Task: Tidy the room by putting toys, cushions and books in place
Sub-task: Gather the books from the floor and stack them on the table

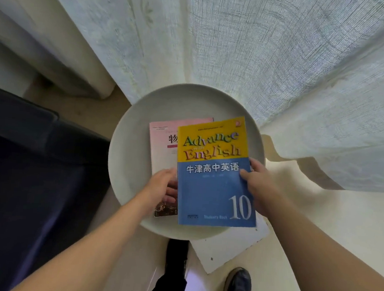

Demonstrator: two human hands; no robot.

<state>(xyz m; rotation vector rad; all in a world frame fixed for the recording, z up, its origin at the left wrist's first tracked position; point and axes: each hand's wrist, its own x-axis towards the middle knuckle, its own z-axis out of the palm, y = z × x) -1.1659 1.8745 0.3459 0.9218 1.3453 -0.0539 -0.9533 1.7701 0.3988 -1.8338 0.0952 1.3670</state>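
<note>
Two hands hold a blue-and-yellow book over a round surface.

The blue-and-yellow book (216,172) overlaps the pink book (164,143) at the centre of the surface (127,141), hiding the pink cover's right part. Its long axis runs from near edge to far edge, title end far. The left hand (161,184) grasps its left edge, fingers tucked beneath; the right hand (255,181) pinches its right edge.

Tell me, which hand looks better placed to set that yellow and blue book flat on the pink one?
Probably the right hand: it pinches the blue book at its right edge. The left hand only reaches in at its left edge, over the pink book on the round table.
</note>
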